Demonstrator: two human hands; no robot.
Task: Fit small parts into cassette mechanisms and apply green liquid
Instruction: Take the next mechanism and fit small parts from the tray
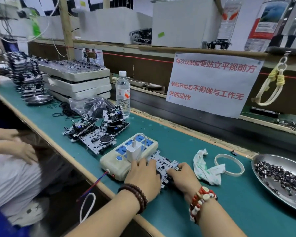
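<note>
At lower centre the left hand (142,177) presses flat on the cassette mechanism (162,165); the right hand (183,176) pinches its right edge; it looks light, stiff and sharp-edged, best held by the rim.

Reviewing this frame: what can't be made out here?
- Head view: most of the cassette mechanism is covered by the left hand and right hand; any small part pinched is too small to see.
- No green liquid container is identifiable; only the stained cloth shows.
- Parts in the metal tray are too small, and the tray is cut by the right edge.
- The far left is blurred.
</note>
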